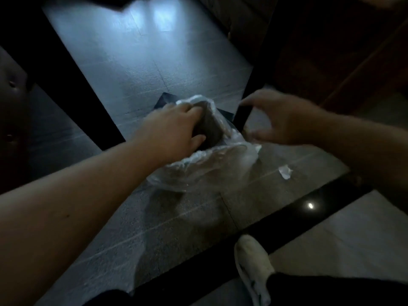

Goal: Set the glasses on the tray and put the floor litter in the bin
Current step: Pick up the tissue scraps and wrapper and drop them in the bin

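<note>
Left hand (pixel 176 127) clamped on mouth of crumpled clear plastic bag (pixel 205 166) on grey tiled floor (pixel 132 69); right hand (pixel 284 120) at three o'clock, fingers spread, gripping nothing. Small white paper scrap (pixel 285 171) at four o'clock of bag; contents too dim to tell.

Table leg (pixel 242 118) beside bag (pixel 198 171), floor (pixel 136 62) beyond clear

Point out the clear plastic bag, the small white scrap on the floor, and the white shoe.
clear plastic bag (pixel 198 166): head view, on the crumpled lower body of the bag.
small white scrap (pixel 285 171): head view, on the middle of the scrap.
white shoe (pixel 252 263): head view, on the upper of the shoe.
</note>
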Demonstrator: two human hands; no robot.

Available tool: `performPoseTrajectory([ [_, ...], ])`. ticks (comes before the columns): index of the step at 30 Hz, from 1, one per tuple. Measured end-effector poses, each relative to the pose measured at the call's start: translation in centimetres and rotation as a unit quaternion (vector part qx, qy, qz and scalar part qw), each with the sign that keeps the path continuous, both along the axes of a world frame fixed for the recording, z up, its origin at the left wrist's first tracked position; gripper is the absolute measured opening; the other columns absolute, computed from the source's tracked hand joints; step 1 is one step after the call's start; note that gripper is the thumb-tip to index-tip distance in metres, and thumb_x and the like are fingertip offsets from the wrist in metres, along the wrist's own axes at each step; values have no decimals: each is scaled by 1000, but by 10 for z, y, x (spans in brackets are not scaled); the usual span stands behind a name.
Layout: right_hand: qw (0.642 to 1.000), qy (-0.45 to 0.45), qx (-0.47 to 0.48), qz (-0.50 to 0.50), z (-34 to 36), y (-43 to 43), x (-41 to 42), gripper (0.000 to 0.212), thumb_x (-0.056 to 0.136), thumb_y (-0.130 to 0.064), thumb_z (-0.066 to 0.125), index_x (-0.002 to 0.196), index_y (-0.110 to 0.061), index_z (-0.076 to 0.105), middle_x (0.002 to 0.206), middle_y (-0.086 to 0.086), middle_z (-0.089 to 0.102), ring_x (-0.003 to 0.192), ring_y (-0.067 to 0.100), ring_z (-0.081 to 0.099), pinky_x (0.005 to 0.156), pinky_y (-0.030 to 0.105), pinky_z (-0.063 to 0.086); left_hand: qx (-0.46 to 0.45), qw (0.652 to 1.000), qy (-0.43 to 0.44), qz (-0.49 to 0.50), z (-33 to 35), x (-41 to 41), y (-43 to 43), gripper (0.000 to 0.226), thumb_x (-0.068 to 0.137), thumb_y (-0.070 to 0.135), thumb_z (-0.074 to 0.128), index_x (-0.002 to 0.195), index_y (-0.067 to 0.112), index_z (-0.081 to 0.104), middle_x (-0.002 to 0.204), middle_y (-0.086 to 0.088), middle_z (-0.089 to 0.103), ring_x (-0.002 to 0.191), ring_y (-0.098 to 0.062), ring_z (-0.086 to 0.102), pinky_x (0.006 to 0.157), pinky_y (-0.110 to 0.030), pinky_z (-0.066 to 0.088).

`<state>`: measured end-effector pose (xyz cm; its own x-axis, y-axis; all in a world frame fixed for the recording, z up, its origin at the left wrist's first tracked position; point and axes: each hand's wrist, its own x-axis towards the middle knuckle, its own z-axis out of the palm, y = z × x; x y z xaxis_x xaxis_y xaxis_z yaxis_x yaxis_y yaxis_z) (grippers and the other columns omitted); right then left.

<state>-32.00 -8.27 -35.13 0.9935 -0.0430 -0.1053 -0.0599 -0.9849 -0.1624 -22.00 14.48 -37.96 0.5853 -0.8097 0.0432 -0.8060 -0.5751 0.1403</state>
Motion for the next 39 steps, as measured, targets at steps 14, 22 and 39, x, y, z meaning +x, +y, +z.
performPoseTrajectory([
  [14,992,-4,66,-112,-88,-120,-60,50,81,-43,68,125,-29,49,126,-4,52,103,14,57,81,40,54,-32,996,-5,-85,-12,-64,-144,49,88,49,47,125,18,51,118,-7,62,108,-28,57,92,-44,43],
  [22,983,79,90,-143,-173,-194,-68,45,83,-40,68,122,-26,51,114,-2,53,94,16,58,74,38,53,-4,996,56,-67,-91,-106,-217,39,87,42,42,111,16,58,103,-5,65,95,-26,61,81,-42,51],
  [39,962,233,113,-87,-310,-234,-80,14,94,-26,49,102,-15,50,110,11,45,93,33,56,72,39,46,140,974,149,99,-239,-73,-255,38,90,41,48,121,20,52,117,-2,55,105,-24,53,70,-35,44],
])
